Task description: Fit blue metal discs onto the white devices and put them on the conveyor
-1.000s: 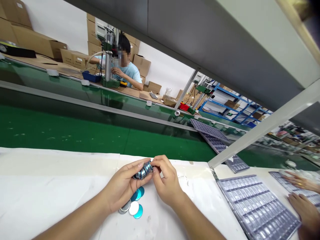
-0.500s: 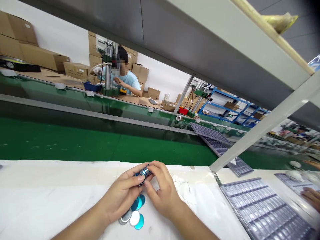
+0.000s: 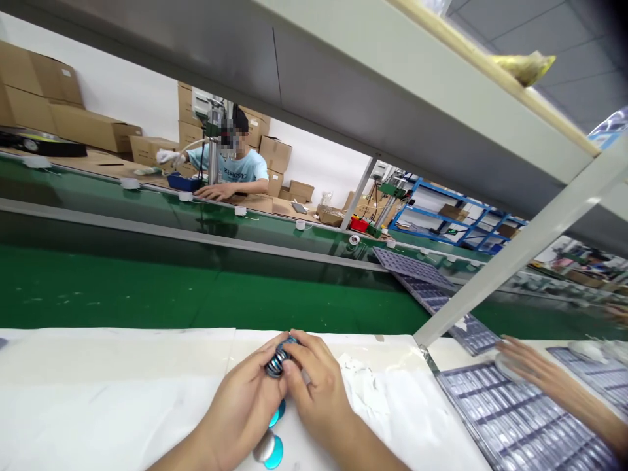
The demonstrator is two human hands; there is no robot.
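Just above the white-covered bench, my left hand (image 3: 245, 399) is closed around a small stack of round discs (image 3: 277, 360) with shiny metal edges and some blue faces. From the other side, the fingers of my right hand (image 3: 316, 379) close on the same stack, its thumb against the front discs. Fingers hide part of the stack. Below the hands lie loose discs: a blue one (image 3: 273, 453), a silver one (image 3: 263, 446) overlapping it, and more blue ones (image 3: 278, 413) partly covered by my left hand.
A crumpled white sheet (image 3: 366, 389) lies right of my hands. Compartmented plastic trays (image 3: 534, 418) stand further right, with another person's hand (image 3: 527, 360) over them. A slanted white post (image 3: 500, 261) and an overhead shelf (image 3: 392, 98) frame the bench. Beyond runs a green conveyor (image 3: 147, 288).
The stack is turned and sits deeper between my hands. At right, another person's hand has reached in over the tray. Across the conveyor, a person has lowered a hand to the line's edge.
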